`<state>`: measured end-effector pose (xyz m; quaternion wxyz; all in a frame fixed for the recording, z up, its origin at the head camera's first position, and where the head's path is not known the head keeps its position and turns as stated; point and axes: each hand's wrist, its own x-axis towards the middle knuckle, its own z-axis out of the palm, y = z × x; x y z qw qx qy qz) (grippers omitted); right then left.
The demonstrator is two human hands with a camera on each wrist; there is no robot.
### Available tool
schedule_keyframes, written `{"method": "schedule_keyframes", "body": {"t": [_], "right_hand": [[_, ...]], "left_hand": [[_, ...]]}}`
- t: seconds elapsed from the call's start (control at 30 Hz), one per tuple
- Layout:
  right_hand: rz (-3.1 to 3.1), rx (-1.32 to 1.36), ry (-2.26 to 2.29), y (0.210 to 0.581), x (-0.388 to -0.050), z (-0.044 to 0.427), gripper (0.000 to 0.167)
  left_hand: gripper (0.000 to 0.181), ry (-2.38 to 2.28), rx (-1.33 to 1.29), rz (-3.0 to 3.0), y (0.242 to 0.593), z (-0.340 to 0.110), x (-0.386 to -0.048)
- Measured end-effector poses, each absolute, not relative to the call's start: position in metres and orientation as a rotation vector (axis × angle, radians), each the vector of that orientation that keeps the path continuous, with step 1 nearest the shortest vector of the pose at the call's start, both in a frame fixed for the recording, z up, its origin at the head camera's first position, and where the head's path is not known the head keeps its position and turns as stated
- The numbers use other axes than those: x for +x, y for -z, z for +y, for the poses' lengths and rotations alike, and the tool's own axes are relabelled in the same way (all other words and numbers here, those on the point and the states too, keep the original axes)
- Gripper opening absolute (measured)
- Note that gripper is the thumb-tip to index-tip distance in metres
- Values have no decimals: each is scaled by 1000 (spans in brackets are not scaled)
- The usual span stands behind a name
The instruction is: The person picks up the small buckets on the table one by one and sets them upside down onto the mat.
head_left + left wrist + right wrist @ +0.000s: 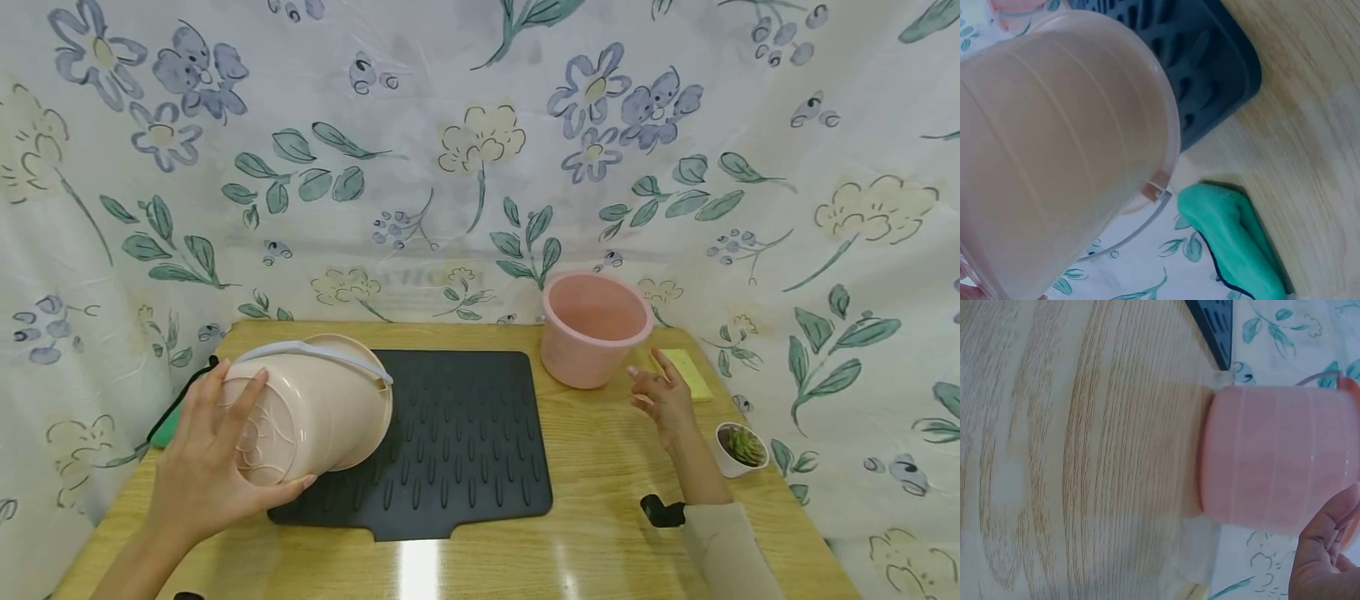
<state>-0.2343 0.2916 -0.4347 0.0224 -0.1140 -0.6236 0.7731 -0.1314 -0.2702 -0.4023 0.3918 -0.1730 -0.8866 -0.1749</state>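
A beige bucket point(337, 408) with a pale handle point(300, 350) is tilted onto its side over the left part of a dark ridged mat point(465, 442). My left hand point(202, 458) grips it at the base, fingers spread over the patterned bottom and thumb along the lower edge. In the left wrist view the bucket's ribbed wall point(1066, 137) hides most of that hand. A pink bucket point(585, 362) stands upright at the back right. Just right of it is my right hand point(663, 404), holding nothing, its fingers loosely bent; in the right wrist view the thumb overlaps the pink bucket point(1272, 450).
A green cloth point(1222, 237) with dark edging lies at the table's left side. On the right are a flat yellow piece point(693, 379) and a small potted succulent point(738, 450). A floral curtain point(420, 167) hangs behind and around the wooden table point(600, 533).
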Motion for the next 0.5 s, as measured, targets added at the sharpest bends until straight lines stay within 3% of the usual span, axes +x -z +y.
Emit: {"method": "schedule_keyframes", "body": {"t": [0.5], "right_hand": [[-1889,-368,-2383,432,-241,297,81]], "left_hand": [[118,364,-521,-2292,396,-272,-135]]}}
